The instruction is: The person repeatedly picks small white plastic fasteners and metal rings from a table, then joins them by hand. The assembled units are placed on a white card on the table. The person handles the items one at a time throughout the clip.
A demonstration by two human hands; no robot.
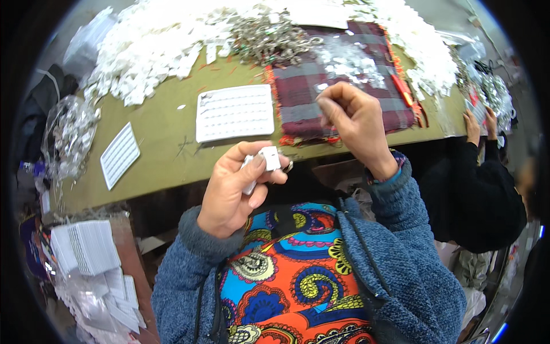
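My left hand, in front of the table's near edge, is closed round small white plastic pieces. A small metal loop shows beside its fingertips; whether it is attached to a piece I cannot tell. My right hand hovers over the near part of a folded plaid cloth, thumb and fingers pinched together. Anything between them is too small to make out. Just beyond it, small clear, shiny pieces lie scattered on the cloth. A white tray with rows of small parts lies left of the cloth.
Heaps of white pieces and a pile of metal parts cover the table's far side. A red-handled tool lies on the cloth's right side. Another white tray lies left, stacked white cards below. Another person's hands work at right.
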